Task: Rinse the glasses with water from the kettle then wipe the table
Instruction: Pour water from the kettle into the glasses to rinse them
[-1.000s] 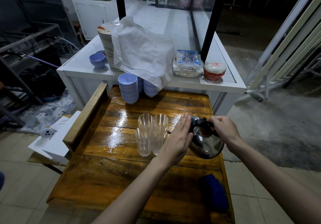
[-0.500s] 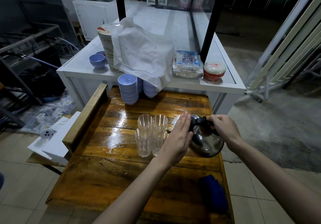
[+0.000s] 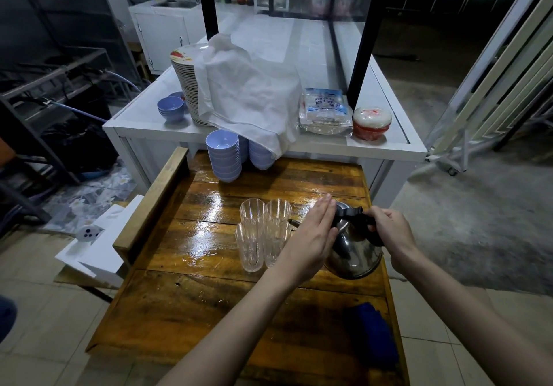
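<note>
Centrally, on the wet wooden table [image 3: 209, 310], four clear ribbed glasses [image 3: 263, 233] stand clustered. I grip the steel kettle [image 3: 356, 251] by its black handle with my right hand [image 3: 389, 230], tilted toward them; my left hand [image 3: 311, 242] rests flat, fingers extended, against its lid.

Glossy wet wooden worktop [image 3: 209, 254]; shiny steel kettle [image 3: 356, 254], matt black handle [image 3: 356, 219]; 4 clear ribbed glasses [image 3: 263, 233]; soft blue cloth [image 3: 371, 334]
</note>
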`<state>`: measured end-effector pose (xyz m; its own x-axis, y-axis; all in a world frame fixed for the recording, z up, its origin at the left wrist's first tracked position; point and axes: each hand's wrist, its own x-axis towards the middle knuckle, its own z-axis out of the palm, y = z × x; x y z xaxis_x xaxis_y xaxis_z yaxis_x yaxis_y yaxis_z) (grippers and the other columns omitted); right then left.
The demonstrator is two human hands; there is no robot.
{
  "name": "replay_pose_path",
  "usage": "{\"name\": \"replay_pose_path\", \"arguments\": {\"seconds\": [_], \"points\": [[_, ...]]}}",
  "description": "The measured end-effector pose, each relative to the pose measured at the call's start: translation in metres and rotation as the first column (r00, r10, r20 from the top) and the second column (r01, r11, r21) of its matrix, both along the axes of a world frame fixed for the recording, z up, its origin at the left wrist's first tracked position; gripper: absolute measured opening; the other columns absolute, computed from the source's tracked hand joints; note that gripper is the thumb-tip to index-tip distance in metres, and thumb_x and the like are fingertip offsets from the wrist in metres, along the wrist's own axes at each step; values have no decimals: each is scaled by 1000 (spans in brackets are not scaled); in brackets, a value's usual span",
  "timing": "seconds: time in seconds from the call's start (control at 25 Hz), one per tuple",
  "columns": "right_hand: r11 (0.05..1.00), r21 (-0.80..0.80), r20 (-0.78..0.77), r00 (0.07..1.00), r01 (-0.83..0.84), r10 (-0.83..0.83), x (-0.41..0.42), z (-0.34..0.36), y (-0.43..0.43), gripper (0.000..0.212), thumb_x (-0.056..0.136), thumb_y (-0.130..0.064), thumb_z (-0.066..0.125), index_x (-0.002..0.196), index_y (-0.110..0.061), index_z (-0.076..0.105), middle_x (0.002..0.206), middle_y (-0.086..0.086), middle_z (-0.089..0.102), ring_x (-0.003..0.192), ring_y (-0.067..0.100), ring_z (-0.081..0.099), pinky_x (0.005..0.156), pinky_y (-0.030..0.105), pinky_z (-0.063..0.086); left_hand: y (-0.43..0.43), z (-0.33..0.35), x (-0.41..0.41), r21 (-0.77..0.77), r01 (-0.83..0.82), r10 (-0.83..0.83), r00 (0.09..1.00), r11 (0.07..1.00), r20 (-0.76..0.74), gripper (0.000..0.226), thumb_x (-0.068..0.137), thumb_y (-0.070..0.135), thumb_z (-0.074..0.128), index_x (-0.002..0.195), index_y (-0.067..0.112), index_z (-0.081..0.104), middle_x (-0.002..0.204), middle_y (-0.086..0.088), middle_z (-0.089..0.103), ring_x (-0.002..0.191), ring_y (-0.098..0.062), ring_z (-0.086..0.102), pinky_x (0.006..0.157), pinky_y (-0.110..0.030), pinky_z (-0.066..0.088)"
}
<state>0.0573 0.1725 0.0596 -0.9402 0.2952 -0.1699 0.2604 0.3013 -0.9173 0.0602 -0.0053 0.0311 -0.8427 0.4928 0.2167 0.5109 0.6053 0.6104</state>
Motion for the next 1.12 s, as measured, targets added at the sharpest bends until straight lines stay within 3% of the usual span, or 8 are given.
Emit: {"name": "replay_pose_path", "arguments": {"seconds": [0.16, 0.4, 0.48, 0.6, 0.76, 1.12], "points": [[1000, 20, -35, 999, -17, 18, -3, 1, -1, 40, 91, -28, 53, 78, 6, 68, 57, 5, 54, 63, 23, 53, 62, 36, 41, -4, 2, -1, 28, -10, 11, 1000, 1000, 0, 55, 104, 32, 25, 153, 13, 7, 162, 0, 1, 148, -6, -5, 122, -28, 3], [997, 47, -91, 994, -55, 59, -16, 16, -9, 40, 93, -23, 53, 54, -16, 58, 44, -9, 48, 54, 15, 47, 55, 30, 38, -8, 7, -3, 101, -80, 83, 996, 992, -21, 54, 104, 30, 27, 153, 15, 9, 162, 1, 2, 147, -3, -5, 121, -25, 4], [995, 75, -100, 992, -71, 79, -22, 18, -13, 41, 93, -24, 54, 54, -15, 59, 44, -9, 49, 55, 15, 48, 56, 32, 39, -12, 6, -4, 110, -104, 107, 994, 988, -22, 55, 104, 31, 26, 153, 15, 8, 162, 2, 1, 147, -3, -6, 121, -26, 4], [985, 120, -100, 986, -121, 133, -28, 20, -20, 39, 94, -27, 54, 65, -3, 66, 54, 1, 58, 62, 20, 56, 61, 36, 45, -17, 5, -6, 120, -136, 139, 990, 983, -10, 55, 104, 32, 24, 154, 17, 7, 162, 4, -1, 147, -2, -7, 122, -27, 4], [970, 183, -118, 975, -162, 186, -35, 23, -28, 42, 92, -32, 54, 68, -1, 70, 66, 14, 68, 72, 33, 65, 69, 46, 53, -25, 5, -7, 146, -172, 176, 984, 974, -16, 54, 104, 27, 27, 153, 14, 8, 162, 1, 1, 148, -5, -5, 122, -28, 6], [951, 246, -121, 967, -189, 223, -43, 27, -36, 39, 93, -31, 56, 61, -13, 69, 55, -3, 60, 67, 23, 60, 65, 38, 47, -29, 0, -9, 179, -209, 213, 977, 961, -3, 54, 104, 26, 28, 153, 15, 8, 162, 3, 1, 147, -2, -6, 121, -25, 5]]}}
